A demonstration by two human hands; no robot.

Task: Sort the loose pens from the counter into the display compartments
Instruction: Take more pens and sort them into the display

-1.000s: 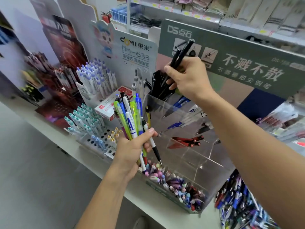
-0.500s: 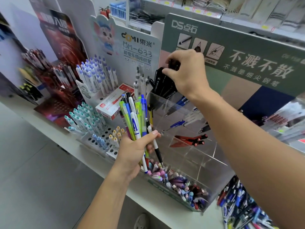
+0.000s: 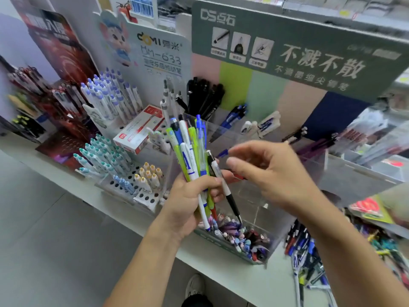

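A: Left hand [image 3: 188,200] front and centre, fingers wrapped round a mixed bundle of pens [image 3: 192,149], caps fanning upward, tips poking out below the fist.

B: And the right hand [image 3: 265,173] comes in just beside that bundle, fingers loosely spread, nothing in it that I can make out. It's blurred, mind you.

A: Its fingertips sit close to the black-and-white pen [image 3: 223,185], the one leaning out on the right edge of the bundle, tip hanging down over the clear display box [image 3: 261,249].

B: That's the risky one, I reckon. It looks the loosest in the bundle. Tug it at an angle and its neighbours could slide out with it.

A: And straight beneath the bundle is the front compartment of that box, full of small colourful pieces. Anything dropped lands in the wrong slot.

B: Behind the bundle, the black pens [image 3: 203,96] stand in the back-left compartment; blue ones [image 3: 234,114] lean in the next one along.

A: Right of the bundle and lower, the loose pile of pens [image 3: 305,251] waits on the counter [image 3: 221,275]. Plenty left to sort, by the look of it.

B: So the left hand's hold is the weak point: many slick barrels, one fist. Loosen it to free one pen and the lot may fan apart.
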